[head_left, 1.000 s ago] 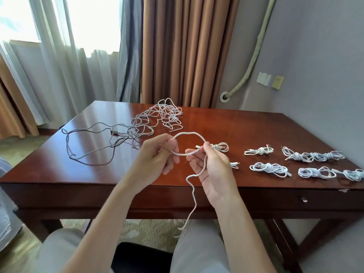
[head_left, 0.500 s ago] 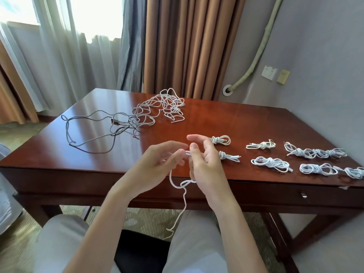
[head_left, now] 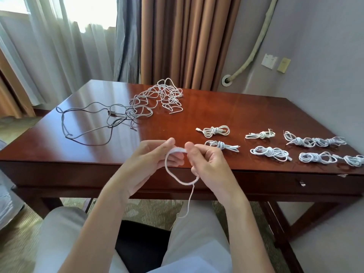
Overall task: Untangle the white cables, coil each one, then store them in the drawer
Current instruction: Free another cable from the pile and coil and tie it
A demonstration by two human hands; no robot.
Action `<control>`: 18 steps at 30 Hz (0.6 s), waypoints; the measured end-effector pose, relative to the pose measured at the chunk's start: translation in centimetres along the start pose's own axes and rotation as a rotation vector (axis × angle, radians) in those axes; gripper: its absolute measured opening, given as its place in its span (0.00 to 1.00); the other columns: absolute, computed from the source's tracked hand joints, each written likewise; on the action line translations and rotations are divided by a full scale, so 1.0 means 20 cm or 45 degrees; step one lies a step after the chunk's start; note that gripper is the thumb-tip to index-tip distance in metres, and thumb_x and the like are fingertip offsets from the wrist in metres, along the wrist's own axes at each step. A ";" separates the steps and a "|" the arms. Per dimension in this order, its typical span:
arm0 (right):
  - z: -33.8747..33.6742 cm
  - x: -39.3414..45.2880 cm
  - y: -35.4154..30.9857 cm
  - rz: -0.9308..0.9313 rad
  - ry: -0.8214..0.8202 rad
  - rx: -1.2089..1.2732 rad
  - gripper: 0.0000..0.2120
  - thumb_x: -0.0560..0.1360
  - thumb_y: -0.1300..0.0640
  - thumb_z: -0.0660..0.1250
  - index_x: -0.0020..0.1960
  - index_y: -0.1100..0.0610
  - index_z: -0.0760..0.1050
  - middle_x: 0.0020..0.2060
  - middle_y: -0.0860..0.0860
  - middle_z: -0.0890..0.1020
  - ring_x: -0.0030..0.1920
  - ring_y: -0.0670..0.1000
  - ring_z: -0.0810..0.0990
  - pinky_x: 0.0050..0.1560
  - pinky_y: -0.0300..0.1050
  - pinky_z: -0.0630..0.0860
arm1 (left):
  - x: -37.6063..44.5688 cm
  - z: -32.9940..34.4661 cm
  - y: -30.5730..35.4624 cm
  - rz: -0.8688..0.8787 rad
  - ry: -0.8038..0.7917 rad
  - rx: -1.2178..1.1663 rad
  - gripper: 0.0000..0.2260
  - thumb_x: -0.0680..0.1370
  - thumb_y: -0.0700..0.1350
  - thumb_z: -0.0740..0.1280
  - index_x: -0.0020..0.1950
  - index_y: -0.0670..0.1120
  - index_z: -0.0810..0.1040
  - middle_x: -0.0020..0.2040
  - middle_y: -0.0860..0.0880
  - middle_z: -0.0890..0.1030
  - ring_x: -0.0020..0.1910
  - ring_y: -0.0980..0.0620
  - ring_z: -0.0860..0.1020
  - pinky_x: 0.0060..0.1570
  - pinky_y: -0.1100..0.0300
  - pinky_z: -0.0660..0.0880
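Observation:
My left hand (head_left: 146, 164) and my right hand (head_left: 208, 164) hold one white cable (head_left: 178, 177) between them, just in front of the desk's near edge. Both pinch its folded strands at the top, a loop hangs below, and a loose tail drops towards my lap. A tangle of white cables (head_left: 157, 99) lies at the desk's far middle. Several coiled white cables (head_left: 269, 152) lie in two rows on the right of the desk. The drawer (head_left: 301, 183), with a small metal knob, is closed under the desk's right front.
A grey cable (head_left: 86, 123) sprawls across the left of the dark wooden desk (head_left: 216, 111), joined to the tangle. Curtains hang behind, a grey wall stands at the right. My knees and a black chair seat are below the desk edge.
The wide loop I held up a second ago has been folded together; both hands dropped closer to the desk edge, and the loop now hangs beneath my fingers with a shorter tail.

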State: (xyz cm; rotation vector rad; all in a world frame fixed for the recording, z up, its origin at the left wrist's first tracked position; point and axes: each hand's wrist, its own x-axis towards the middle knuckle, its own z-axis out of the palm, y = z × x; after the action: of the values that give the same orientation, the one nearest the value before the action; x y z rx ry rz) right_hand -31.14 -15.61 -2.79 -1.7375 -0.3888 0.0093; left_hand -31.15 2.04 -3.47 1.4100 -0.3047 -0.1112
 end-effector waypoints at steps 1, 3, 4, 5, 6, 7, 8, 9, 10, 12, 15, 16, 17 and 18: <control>-0.01 0.00 -0.01 -0.007 -0.045 -0.061 0.22 0.84 0.49 0.63 0.32 0.53 0.72 0.25 0.42 0.66 0.26 0.42 0.62 0.31 0.35 0.61 | 0.00 -0.01 0.02 0.005 -0.097 0.187 0.20 0.82 0.51 0.62 0.46 0.35 0.82 0.40 0.35 0.82 0.41 0.46 0.82 0.48 0.58 0.80; -0.01 0.00 -0.03 0.012 -0.095 -0.063 0.21 0.83 0.49 0.64 0.34 0.55 0.76 0.25 0.43 0.69 0.25 0.42 0.65 0.32 0.33 0.64 | 0.01 -0.02 0.05 0.062 -0.214 0.471 0.18 0.84 0.47 0.59 0.45 0.33 0.77 0.31 0.39 0.78 0.34 0.48 0.80 0.41 0.63 0.75; -0.01 0.00 -0.04 0.022 -0.103 -0.013 0.22 0.83 0.46 0.63 0.34 0.56 0.75 0.26 0.44 0.69 0.27 0.44 0.64 0.33 0.37 0.64 | 0.01 -0.02 0.06 0.103 -0.206 0.489 0.17 0.84 0.44 0.59 0.43 0.34 0.75 0.28 0.42 0.75 0.32 0.49 0.79 0.39 0.64 0.73; -0.01 0.01 -0.04 0.037 -0.106 0.067 0.23 0.82 0.44 0.63 0.33 0.56 0.74 0.27 0.47 0.67 0.29 0.47 0.63 0.34 0.39 0.63 | 0.02 -0.02 0.07 0.145 -0.154 0.451 0.16 0.84 0.43 0.59 0.42 0.34 0.74 0.27 0.44 0.72 0.30 0.48 0.77 0.38 0.64 0.72; 0.00 0.00 -0.03 0.064 -0.104 0.173 0.23 0.81 0.42 0.62 0.32 0.54 0.72 0.27 0.48 0.65 0.30 0.49 0.61 0.34 0.39 0.63 | 0.02 -0.01 0.06 0.172 -0.080 0.349 0.16 0.83 0.43 0.60 0.41 0.34 0.73 0.26 0.45 0.71 0.29 0.48 0.75 0.38 0.63 0.72; 0.01 0.00 -0.03 0.093 -0.113 0.279 0.23 0.81 0.42 0.60 0.32 0.52 0.71 0.28 0.48 0.62 0.31 0.49 0.60 0.34 0.37 0.63 | 0.02 0.00 0.05 0.161 -0.002 0.167 0.15 0.82 0.44 0.61 0.40 0.35 0.73 0.27 0.46 0.70 0.29 0.48 0.74 0.39 0.62 0.73; 0.01 0.00 -0.02 0.119 -0.126 0.351 0.22 0.82 0.43 0.59 0.32 0.51 0.71 0.28 0.48 0.60 0.31 0.48 0.59 0.34 0.36 0.63 | 0.02 0.01 0.03 0.128 0.044 -0.040 0.14 0.81 0.45 0.62 0.40 0.37 0.74 0.27 0.47 0.69 0.29 0.48 0.72 0.41 0.60 0.73; 0.01 0.00 -0.01 0.134 -0.129 0.374 0.22 0.83 0.44 0.59 0.32 0.51 0.71 0.28 0.47 0.59 0.31 0.48 0.58 0.35 0.36 0.63 | 0.02 0.00 0.02 0.082 0.046 -0.186 0.14 0.80 0.47 0.63 0.40 0.38 0.75 0.27 0.47 0.70 0.29 0.49 0.72 0.44 0.57 0.73; 0.01 -0.01 -0.01 0.143 -0.120 0.349 0.22 0.84 0.46 0.59 0.32 0.51 0.71 0.28 0.47 0.60 0.31 0.49 0.57 0.36 0.37 0.62 | 0.01 -0.02 0.00 0.042 -0.010 -0.237 0.15 0.80 0.49 0.65 0.40 0.39 0.77 0.28 0.47 0.72 0.30 0.49 0.73 0.47 0.56 0.73; -0.01 -0.01 0.01 0.135 -0.080 0.188 0.23 0.85 0.49 0.61 0.31 0.53 0.71 0.27 0.48 0.63 0.31 0.51 0.59 0.38 0.43 0.62 | 0.00 -0.06 -0.01 -0.035 -0.238 -0.087 0.16 0.80 0.52 0.68 0.43 0.40 0.82 0.31 0.45 0.77 0.35 0.47 0.77 0.48 0.57 0.75; -0.04 -0.01 -0.01 0.057 -0.168 -0.154 0.22 0.84 0.50 0.62 0.34 0.59 0.74 0.27 0.47 0.68 0.30 0.46 0.63 0.38 0.41 0.63 | -0.01 -0.09 0.03 -0.119 -0.461 0.172 0.15 0.82 0.48 0.63 0.48 0.38 0.83 0.32 0.42 0.78 0.35 0.46 0.77 0.47 0.59 0.76; -0.04 -0.01 -0.03 0.045 -0.195 -0.188 0.21 0.84 0.51 0.62 0.35 0.60 0.75 0.27 0.44 0.71 0.29 0.43 0.66 0.38 0.38 0.64 | -0.01 -0.08 0.04 -0.114 -0.464 0.189 0.14 0.82 0.46 0.62 0.49 0.37 0.82 0.31 0.43 0.76 0.34 0.47 0.76 0.47 0.58 0.77; -0.04 -0.01 -0.04 0.049 -0.198 -0.190 0.21 0.84 0.51 0.62 0.37 0.59 0.77 0.28 0.42 0.74 0.30 0.41 0.70 0.40 0.34 0.66 | 0.00 -0.07 0.05 -0.100 -0.442 0.174 0.13 0.82 0.44 0.62 0.49 0.37 0.81 0.30 0.45 0.73 0.32 0.48 0.74 0.47 0.57 0.77; -0.03 -0.01 -0.05 0.056 -0.184 -0.174 0.19 0.84 0.50 0.62 0.38 0.57 0.78 0.30 0.41 0.77 0.32 0.39 0.74 0.42 0.32 0.68 | 0.01 -0.06 0.05 -0.089 -0.399 0.124 0.12 0.82 0.44 0.62 0.48 0.37 0.81 0.30 0.46 0.71 0.30 0.50 0.72 0.46 0.56 0.78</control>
State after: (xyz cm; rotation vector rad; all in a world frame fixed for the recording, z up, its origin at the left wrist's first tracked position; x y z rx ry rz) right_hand -31.51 -16.03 -1.72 -1.8865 -0.4659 0.1430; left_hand -30.71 3.29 -2.64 1.5005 -0.5253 -0.3810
